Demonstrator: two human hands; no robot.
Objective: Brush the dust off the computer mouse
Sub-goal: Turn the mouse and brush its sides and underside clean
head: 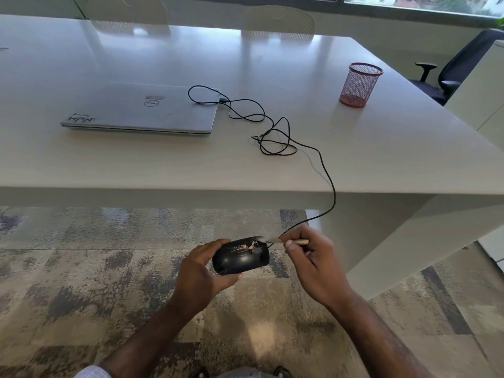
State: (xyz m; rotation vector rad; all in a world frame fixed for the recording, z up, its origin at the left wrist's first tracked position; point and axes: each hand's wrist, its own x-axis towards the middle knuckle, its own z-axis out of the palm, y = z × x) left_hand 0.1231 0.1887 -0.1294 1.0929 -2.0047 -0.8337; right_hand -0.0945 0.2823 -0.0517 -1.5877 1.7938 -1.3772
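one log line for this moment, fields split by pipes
step: brushing | left hand: holds mouse | right hand: brush at dusty top | cable: trails onto table

Closed laptop (141,109) and red mesh pen cup (360,84), well apart on white table (381,148).

Black mouse (241,259) speckled pale, silver laptop (141,109), red mesh cup (360,84), mottled grey carpet (95,268).

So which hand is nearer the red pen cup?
Right. The right hand holds the brush below the table edge, on the cup's side; the left hand grips the mouse farther left.
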